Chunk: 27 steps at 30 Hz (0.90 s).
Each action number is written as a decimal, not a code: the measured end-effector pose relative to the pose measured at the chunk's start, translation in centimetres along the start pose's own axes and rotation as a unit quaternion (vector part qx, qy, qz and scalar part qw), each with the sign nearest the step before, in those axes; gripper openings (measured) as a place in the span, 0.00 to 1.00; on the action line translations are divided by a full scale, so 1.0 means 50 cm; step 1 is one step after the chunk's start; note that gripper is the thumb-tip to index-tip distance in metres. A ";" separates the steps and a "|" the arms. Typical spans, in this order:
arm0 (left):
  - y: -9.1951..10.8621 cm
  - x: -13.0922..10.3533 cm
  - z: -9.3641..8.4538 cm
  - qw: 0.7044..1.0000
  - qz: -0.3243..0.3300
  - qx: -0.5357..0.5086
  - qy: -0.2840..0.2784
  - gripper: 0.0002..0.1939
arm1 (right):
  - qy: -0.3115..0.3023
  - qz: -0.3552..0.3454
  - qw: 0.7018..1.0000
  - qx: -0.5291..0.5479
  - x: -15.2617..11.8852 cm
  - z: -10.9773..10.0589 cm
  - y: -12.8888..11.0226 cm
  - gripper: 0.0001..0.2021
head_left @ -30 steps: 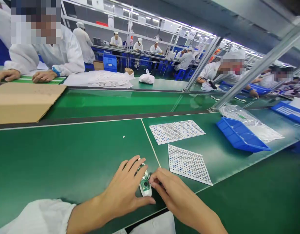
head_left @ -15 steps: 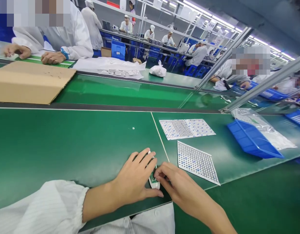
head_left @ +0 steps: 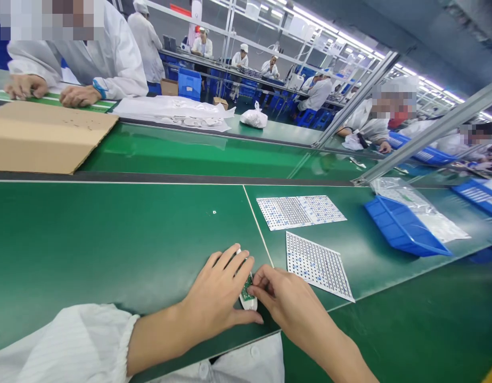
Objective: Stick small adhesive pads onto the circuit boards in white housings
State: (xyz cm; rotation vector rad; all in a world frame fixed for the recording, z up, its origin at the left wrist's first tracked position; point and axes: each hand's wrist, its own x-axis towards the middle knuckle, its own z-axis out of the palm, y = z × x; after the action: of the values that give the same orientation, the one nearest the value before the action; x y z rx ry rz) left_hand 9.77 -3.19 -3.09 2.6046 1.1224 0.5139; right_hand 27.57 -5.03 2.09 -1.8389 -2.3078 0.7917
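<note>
- Left of the near sheet (head_left: 320,267), the case (head_left: 249,305), long axis pointing forward, is held by the left hand (head_left: 216,295).
- On its sheet side, the right hand (head_left: 289,295) is set; its grip cannot be told.

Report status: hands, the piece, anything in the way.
Left hand over white casing, fingers hiding part of it. Right hand, fingertips at green circuit board inside. Nearest dotted sheet lies to the right, apart from the casing.

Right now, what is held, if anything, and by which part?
The left hand holds the white casing from above, across its far end; whether the right hand holds anything cannot be told.
</note>
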 end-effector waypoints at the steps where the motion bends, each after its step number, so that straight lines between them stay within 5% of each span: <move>1: 0.000 0.000 0.000 1.000 -0.004 0.003 0.001 0.47 | 0.006 -0.007 1.000 -0.001 -0.002 -0.001 0.001 0.06; 13: -0.001 -0.003 0.004 1.000 0.000 0.002 0.003 0.38 | 0.168 -0.125 0.952 -0.222 -0.021 0.054 -0.022 0.09; 19: -0.002 -0.005 0.008 1.000 0.000 -0.005 0.006 0.39 | 0.154 -0.133 0.934 -0.292 -0.011 0.052 -0.033 0.11; 27: 0.000 -0.003 0.005 1.000 0.003 0.003 0.006 0.40 | 0.137 -0.129 0.950 -0.249 -0.010 0.040 -0.021 0.10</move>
State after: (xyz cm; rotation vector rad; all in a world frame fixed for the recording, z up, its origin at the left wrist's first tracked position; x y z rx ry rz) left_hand 9.77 -3.33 -3.37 2.6141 1.1227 0.5295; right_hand 26.03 -6.34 0.96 -1.6041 -2.6333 -0.0922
